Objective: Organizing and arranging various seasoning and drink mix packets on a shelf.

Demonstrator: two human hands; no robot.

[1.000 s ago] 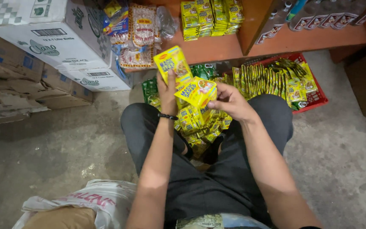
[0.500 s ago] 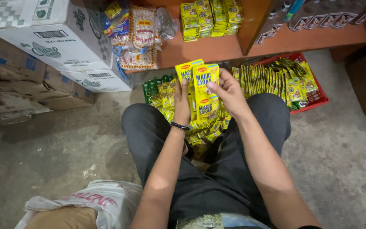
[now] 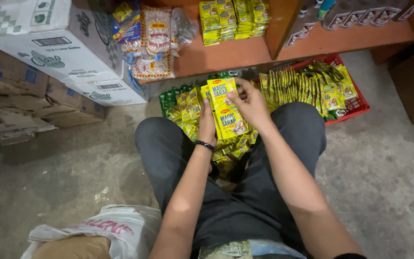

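Concrete floor (image 3: 49, 192) runs under a low orange shelf (image 3: 226, 57), where a person sits with knees apart. Both hands hold a strip of yellow sachets (image 3: 227, 112) upright in front of the shelf: the left hand (image 3: 207, 125) closes its grip on the strip's left edge, and the right hand (image 3: 251, 103) pinches its top right. More sachets (image 3: 188, 112) lie heaped below the shelf, a red crate (image 3: 355, 103) to their right, white cartons (image 3: 49, 43) to the shelf's left.

I saw the sachet strip (image 3: 227, 112) at twelve o'clock, above the knees, sachet pile (image 3: 231, 148) beneath it. The crate (image 3: 355, 103) lay at two o'clock under the shelf (image 3: 322, 43); cartons (image 3: 49, 43) stacked at ten o'clock; sack (image 3: 120, 228) at seven.
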